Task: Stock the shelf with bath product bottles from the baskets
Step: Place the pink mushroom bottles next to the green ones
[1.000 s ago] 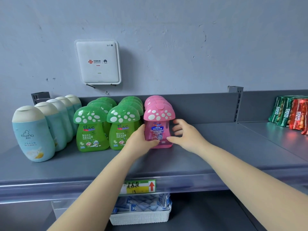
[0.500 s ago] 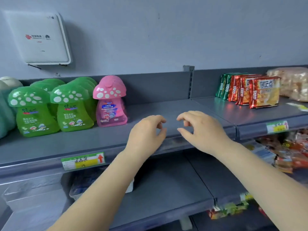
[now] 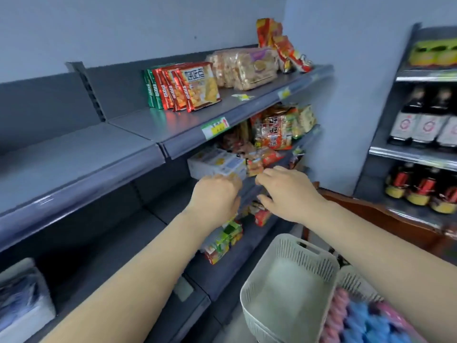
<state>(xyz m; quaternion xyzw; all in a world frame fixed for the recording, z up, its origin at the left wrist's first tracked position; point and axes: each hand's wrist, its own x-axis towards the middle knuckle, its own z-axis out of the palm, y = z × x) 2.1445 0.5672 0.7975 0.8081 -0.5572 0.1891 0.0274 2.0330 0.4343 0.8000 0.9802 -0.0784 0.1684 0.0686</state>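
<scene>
Empty hands over the baskets, bottles not yet picked
Pink and blue bottles (image 3: 366,318) crowd the nearer basket (image 3: 356,280) beside an empty basket (image 3: 289,276); left hand (image 3: 215,196) and right hand (image 3: 289,194) hang loosely curled, empty, so a hasty reach risks toppling bottles or brushing snack packets (image 3: 274,132) off the grey shelf (image 3: 74,164)

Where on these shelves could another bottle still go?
The top shelf lies bare left of the red snack packets. Right of those it is crowded with biscuit packs; the shelf below is crammed with noodle bags. The pale basket looks empty.
</scene>
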